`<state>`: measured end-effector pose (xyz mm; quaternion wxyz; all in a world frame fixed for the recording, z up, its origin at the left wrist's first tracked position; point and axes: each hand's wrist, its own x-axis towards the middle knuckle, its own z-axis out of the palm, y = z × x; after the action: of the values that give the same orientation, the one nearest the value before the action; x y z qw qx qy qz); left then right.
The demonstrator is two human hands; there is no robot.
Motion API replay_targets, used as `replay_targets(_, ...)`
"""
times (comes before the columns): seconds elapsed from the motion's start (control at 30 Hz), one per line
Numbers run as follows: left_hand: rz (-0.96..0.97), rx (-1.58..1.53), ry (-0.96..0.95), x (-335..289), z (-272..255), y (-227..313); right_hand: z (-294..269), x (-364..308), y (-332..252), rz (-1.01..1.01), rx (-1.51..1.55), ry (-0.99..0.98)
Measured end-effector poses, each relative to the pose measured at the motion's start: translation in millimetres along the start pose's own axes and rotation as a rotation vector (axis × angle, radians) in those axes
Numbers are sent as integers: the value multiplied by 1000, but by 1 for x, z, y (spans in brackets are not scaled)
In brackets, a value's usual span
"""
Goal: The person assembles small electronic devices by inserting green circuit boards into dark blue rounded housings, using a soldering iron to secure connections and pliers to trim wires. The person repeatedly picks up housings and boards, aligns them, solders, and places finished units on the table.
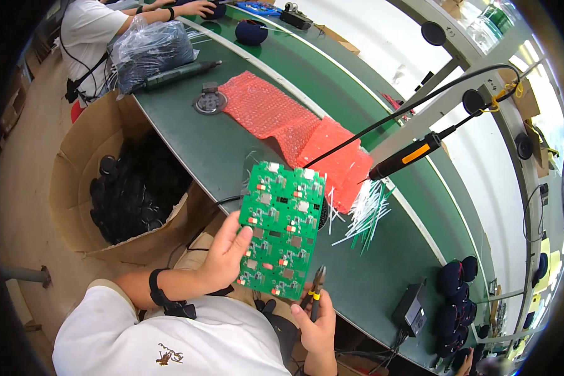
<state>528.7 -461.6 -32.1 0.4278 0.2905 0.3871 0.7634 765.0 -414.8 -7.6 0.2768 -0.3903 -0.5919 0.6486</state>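
Observation:
A green circuit board panel (273, 241), covered with small repeated groups of parts, is tilted up in front of me over the bench's near edge. My left hand (224, 255) grips its left edge, thumb on the face. Side cutters (318, 289) with dark handles and yellow bands point upward in my right hand (317, 331), just off the panel's lower right corner. That hand's fingers are partly hidden behind the handles. Behind the panel lies red bubble wrap (269, 113), and white and green strips (366, 213) are piled to its right.
Left of the bench stands a cardboard box (75, 194) of black items. An electric screwdriver (407, 156) hangs above the green bench (363, 276). A black box (412, 310) and dark rounded items (454, 307) sit at right. Another person (94, 31) works at far left.

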Motion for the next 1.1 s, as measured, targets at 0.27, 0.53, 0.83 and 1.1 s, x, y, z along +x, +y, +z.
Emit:
replay_targets(0.27,178,219,76,9,-13,0,12,-1,-4,-7,-152,-75)
replay_targets(0.53,71,132,100,11,-8,14,16,3,-11,42,-224,-34)
replay_targets(0.83,4,87,53,19,-21,11,3,7,28,84,245,-332)
replay_targets(1.1,-31,-7,65,18,-24,10,14,11,5,0,25,-272)
